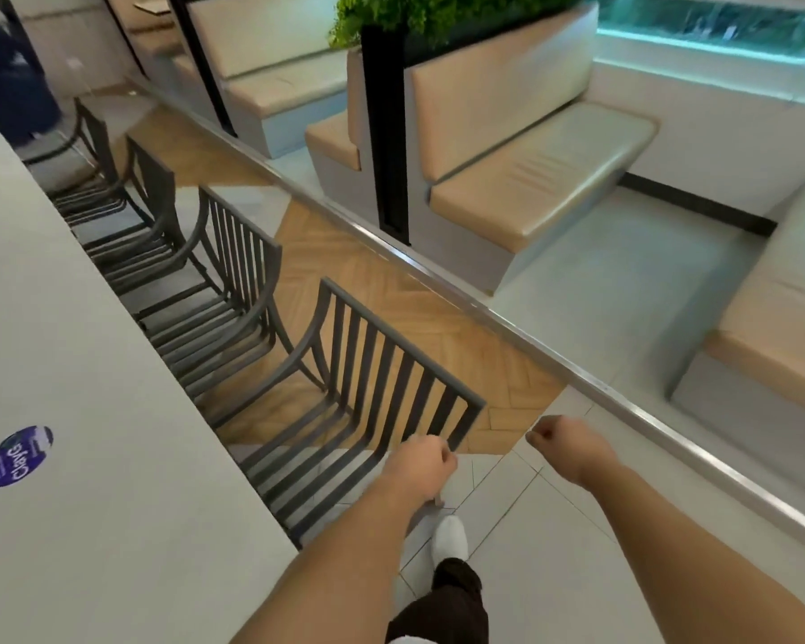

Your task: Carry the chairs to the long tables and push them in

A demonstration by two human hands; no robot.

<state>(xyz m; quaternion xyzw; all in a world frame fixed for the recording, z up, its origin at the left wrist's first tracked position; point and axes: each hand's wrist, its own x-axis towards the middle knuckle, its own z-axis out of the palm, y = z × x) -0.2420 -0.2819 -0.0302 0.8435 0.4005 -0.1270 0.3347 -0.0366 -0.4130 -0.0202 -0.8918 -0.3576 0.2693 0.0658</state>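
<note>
The nearest slatted chair (368, 402) stood pushed in at the long table (89, 364). The left hand (421, 467) and the right hand (563, 443) were curled closed, both holding nothing.

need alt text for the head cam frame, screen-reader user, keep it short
Seen from above, a person's left hand and right hand, both loosely curled and empty, hover by the back of the nearest grey slatted chair. It ends a row of chairs pushed in along a long white table; beige booth benches stand across the aisle.
</note>
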